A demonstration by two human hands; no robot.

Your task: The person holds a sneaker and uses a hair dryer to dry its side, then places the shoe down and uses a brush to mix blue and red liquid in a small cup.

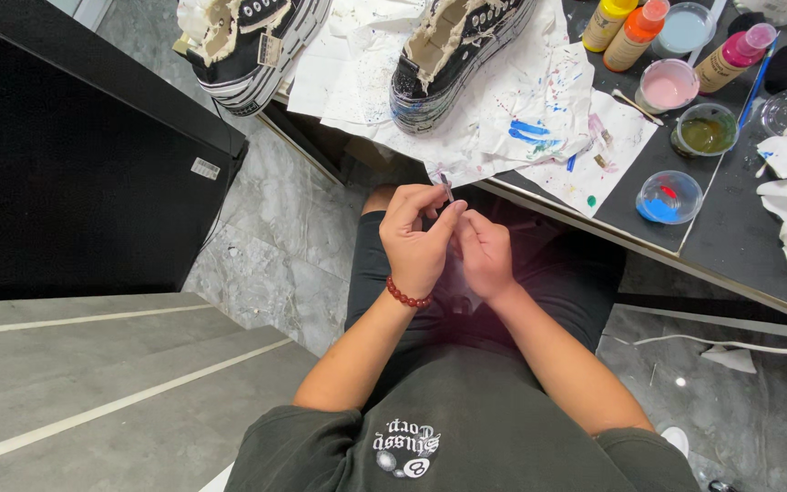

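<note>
- A left hand (416, 239), red bead bracelet (407, 297) at the wrist, pinches a small thin brush-like tool (446, 186) between thumb and fingertips, just below the tabletop (740, 228) edge.
- The right hand (485, 255), fingers curled together, touches the left beside the tool.
- Far left, a black canvas sneaker with frayed white trim (252, 46); its pair (453, 55) stands on paint-spattered white paper (539, 109).
- Far right, small paint cups (669, 197) and squeeze bottles (635, 35).

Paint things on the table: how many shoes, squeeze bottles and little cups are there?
Shoes: 2, one at the table's left end, one on the splattered paper.
Squeeze bottles: 3, yellow, orange, pink-capped.
Small cups: 5, pale blue, pink, olive, blue and red, clear.
Total: 10.
</note>
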